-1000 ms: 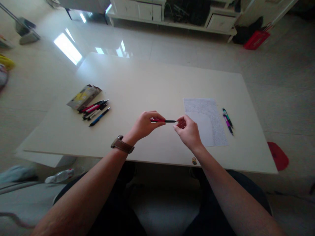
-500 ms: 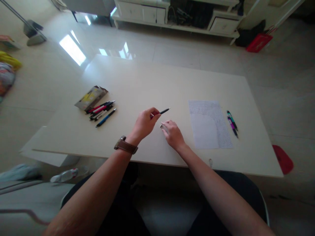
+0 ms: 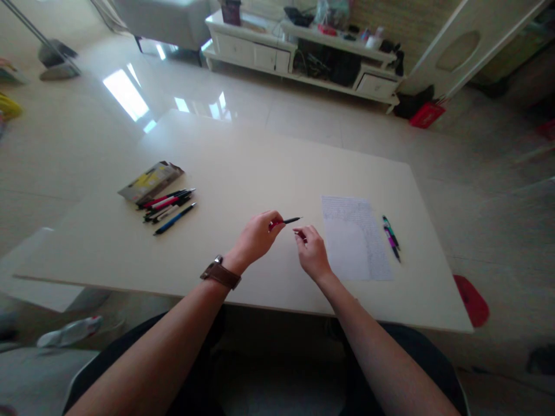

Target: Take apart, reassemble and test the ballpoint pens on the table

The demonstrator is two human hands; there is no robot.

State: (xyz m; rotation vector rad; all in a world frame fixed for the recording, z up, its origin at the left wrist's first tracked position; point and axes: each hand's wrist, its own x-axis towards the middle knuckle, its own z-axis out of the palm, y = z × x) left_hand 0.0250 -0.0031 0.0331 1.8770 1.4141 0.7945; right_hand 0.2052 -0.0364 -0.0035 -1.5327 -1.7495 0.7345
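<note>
My left hand, with a brown-strapped watch on its wrist, is closed around a dark pen whose thin point faces right. Just right of that point, the fingers of my right hand are pinched together. A small piece shows at these fingertips, too small to name. Both hands are above the white table. To the right of my right hand lies a sheet of lined paper with writing on part of it.
On the left lie a grey and yellow box, several pens in a pile and a blue pen. Beyond the paper are a green pen and a purple pen. A white cabinet stands across the floor.
The camera view has tilted up and shifted. My right hand has lifted slightly and its fingertips have come closer to the pen's point. My left hand keeps hold of the pen.
</note>
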